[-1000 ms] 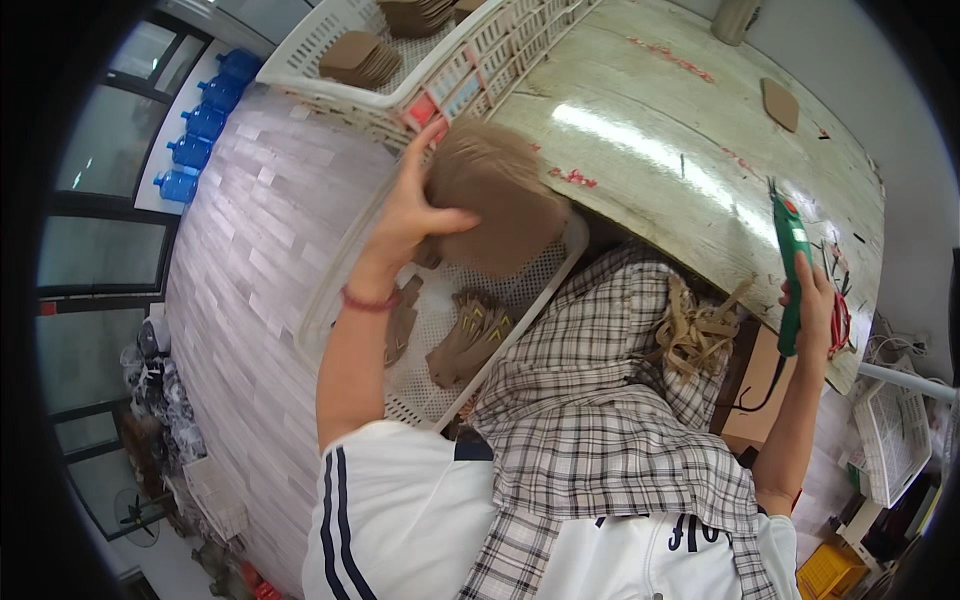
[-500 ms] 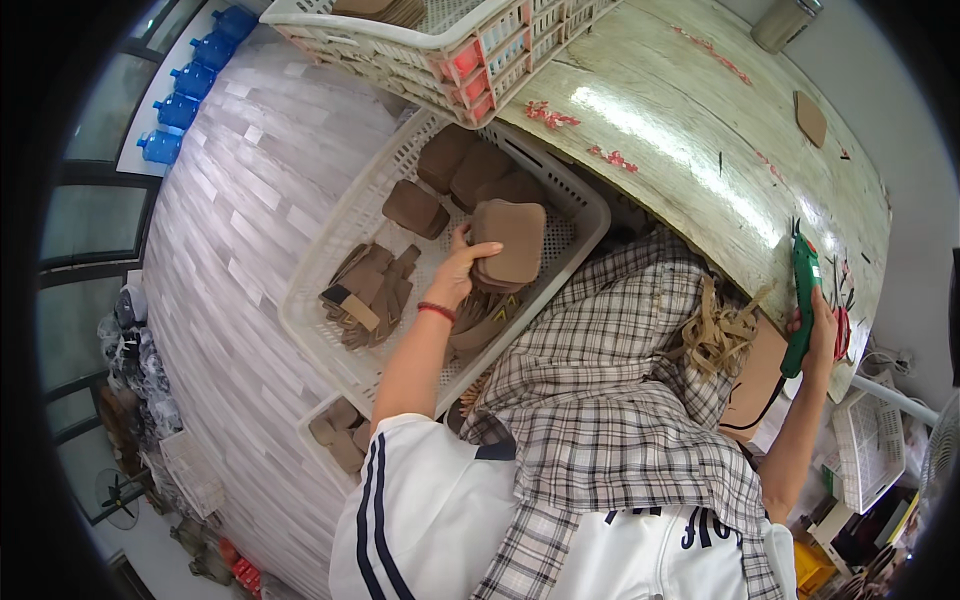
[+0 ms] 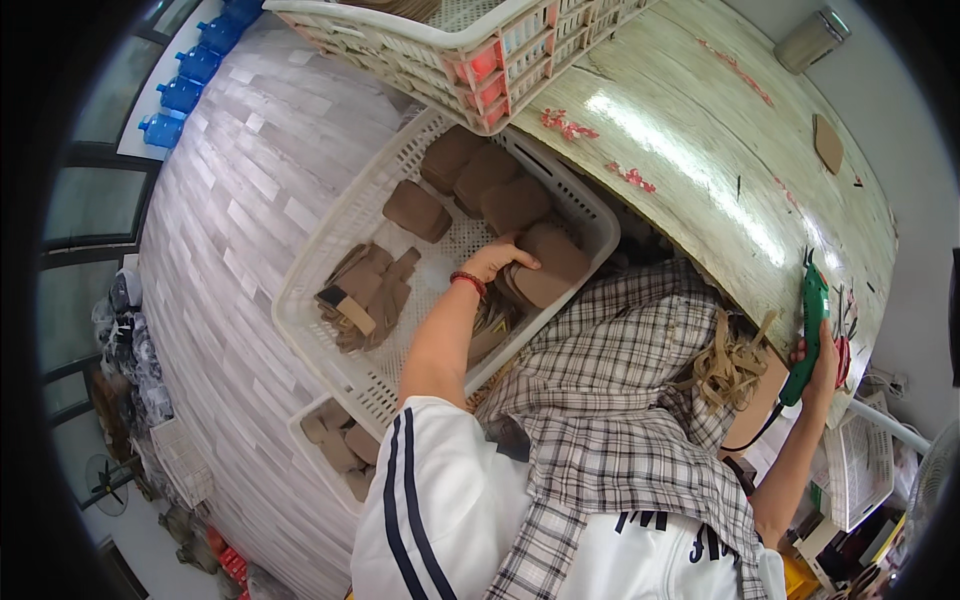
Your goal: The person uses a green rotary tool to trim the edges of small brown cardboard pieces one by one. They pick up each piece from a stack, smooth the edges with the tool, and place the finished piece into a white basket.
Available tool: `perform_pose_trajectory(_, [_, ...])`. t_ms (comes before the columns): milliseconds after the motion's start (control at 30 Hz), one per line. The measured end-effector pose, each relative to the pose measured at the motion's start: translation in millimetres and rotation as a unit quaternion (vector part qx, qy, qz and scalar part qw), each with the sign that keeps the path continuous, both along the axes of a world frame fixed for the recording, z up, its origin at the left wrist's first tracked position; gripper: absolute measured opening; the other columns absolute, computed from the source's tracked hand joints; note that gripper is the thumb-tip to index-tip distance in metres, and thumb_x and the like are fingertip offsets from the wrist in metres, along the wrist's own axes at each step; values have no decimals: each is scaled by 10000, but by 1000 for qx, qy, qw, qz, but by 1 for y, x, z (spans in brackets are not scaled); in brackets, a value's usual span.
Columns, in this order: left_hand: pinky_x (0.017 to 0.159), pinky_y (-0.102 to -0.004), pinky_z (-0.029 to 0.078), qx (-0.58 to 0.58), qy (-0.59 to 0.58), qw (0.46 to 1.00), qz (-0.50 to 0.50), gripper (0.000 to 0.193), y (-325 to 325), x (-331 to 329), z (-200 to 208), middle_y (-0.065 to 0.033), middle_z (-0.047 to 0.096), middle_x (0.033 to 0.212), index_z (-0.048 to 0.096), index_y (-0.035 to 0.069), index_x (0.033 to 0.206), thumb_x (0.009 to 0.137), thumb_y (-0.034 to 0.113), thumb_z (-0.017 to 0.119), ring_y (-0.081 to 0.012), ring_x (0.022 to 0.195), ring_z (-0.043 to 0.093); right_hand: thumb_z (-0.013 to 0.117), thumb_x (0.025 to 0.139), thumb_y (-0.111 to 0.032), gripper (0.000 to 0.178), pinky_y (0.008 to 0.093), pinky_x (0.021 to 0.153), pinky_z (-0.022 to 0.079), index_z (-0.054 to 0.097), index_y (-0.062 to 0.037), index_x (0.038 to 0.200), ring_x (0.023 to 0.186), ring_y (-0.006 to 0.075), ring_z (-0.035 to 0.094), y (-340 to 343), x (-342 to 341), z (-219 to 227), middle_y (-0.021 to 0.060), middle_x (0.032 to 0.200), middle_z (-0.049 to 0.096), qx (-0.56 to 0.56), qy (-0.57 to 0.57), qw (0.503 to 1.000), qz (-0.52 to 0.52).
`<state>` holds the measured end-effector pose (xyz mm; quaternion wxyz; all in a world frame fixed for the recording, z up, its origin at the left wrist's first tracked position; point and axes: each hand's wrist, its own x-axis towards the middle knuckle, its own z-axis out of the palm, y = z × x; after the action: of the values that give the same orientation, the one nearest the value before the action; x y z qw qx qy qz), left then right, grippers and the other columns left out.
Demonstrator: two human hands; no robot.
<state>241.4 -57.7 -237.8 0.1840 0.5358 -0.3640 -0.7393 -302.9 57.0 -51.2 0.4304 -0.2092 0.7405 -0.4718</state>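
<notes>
My left hand (image 3: 500, 260) reaches into a white plastic crate (image 3: 290, 310), its thumb over a stack of brown rounded-corner pieces (image 3: 556, 268), leather-like in look. The stack sits tilted near the crate's right end. Beyond it stand several similar brown stacks (image 3: 417, 210). Brown strips and odd-shaped pieces (image 3: 375, 295) lie loosely at the crate's left. At the right, by the worktable's edge, my right hand (image 3: 824, 362) is closed around green electric scissors (image 3: 815, 305), blades pointing away from me and a dark cord trailing from the handle.
A taller white crate (image 3: 480, 70) rises at the back beside the pale worktable (image 3: 690, 150). One brown piece (image 3: 827, 145) and a metal flask (image 3: 812, 40) are on the table. Tan strips (image 3: 730, 365) lie bunched by my checked apron (image 3: 640, 400). A smaller crate (image 3: 310, 425) stands left.
My left hand has moved right and toward me, bringing the brown stack lower inside the crate. My right hand still grips the green electric scissors. The whole view has shifted slightly.
</notes>
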Motion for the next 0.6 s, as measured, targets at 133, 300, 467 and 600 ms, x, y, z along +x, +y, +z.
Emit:
perform_pose_trajectory(133, [1083,-330,309,-23,-15,995,94,1018,-5,-4,-34,-209,393,1431,291,-30,1458,603,83,832,-306,1318,375,616,930,-418,360,259,483,446,576,-63,894,494,95,496,-3,4,2,26,633,548,-7,-4,1000,2])
perform_pose_trajectory(300, [1071,-348,330,-65,-97,988,99,1024,-12,-23,-40,-215,433,1367,311,1,1418,564,87,870,-318,1302,392,605,935,-423,353,263,484,449,577,-71,911,488,101,490,1,-8,-7,28,624,539,1,0,1000,-12])
perform_pose_trajectory(467, [1052,-377,380,-140,-172,968,114,1069,-11,-18,-61,-240,455,1342,274,22,1375,527,142,915,-356,1280,432,594,941,-426,357,265,486,451,583,-70,919,491,104,492,-3,1,-2,27,630,541,11,2,1000,2])
perform_pose_trajectory(600, [1055,-387,378,-134,-201,965,99,1060,-11,-32,-45,-250,452,1342,269,14,1366,535,144,913,-358,1286,425,601,936,-429,363,267,483,455,585,-67,910,494,105,498,1,-3,-4,26,638,544,0,8,1000,1])
